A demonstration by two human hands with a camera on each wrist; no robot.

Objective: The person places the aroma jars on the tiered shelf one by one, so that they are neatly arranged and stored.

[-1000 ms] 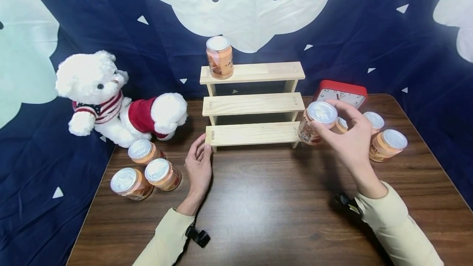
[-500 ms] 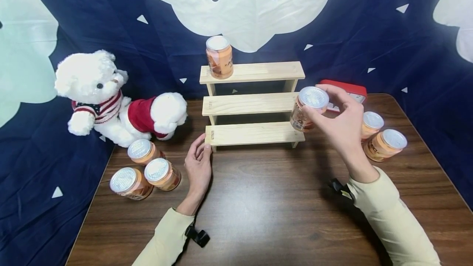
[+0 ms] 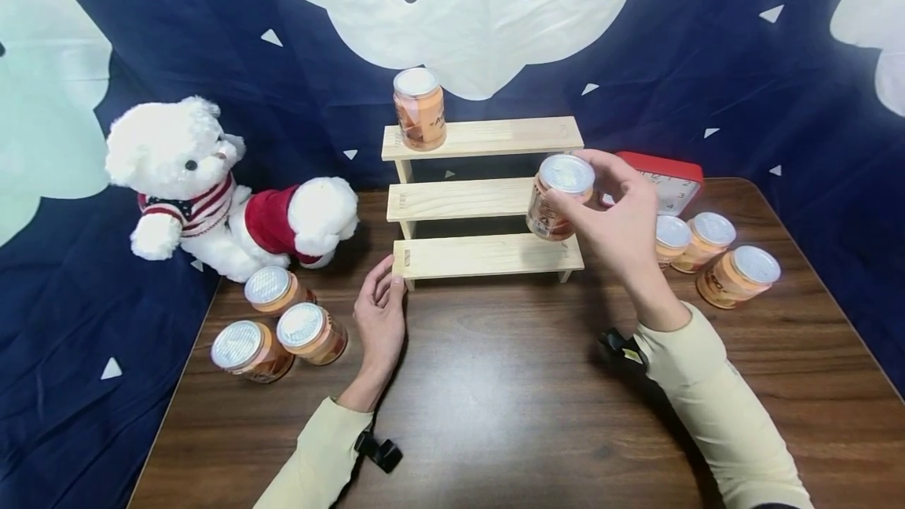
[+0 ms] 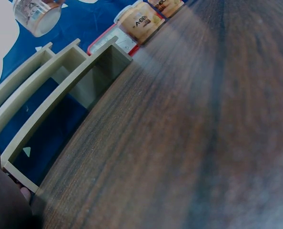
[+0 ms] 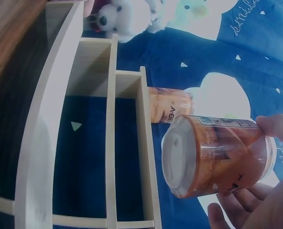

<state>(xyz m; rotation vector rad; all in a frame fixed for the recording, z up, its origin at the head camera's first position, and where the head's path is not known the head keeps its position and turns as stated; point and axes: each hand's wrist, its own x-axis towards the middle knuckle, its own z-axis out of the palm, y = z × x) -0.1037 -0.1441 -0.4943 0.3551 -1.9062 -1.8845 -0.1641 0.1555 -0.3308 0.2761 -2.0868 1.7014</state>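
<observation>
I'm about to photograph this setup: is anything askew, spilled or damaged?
Only the white plush bear in a striped sweater looks odd: it slumps sideways rather than sitting upright. No spill shows on the brown wooden table, nor damage to the orange silver-lidded jar in the right hand.

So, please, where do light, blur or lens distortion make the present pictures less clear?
Head view: pale glare in the middle of the table; left wrist view: the left hand looks very dark, and the table grain is blurred at lower right; right wrist view: the shelf's front board appears bowed, probably from lens distortion.
</observation>
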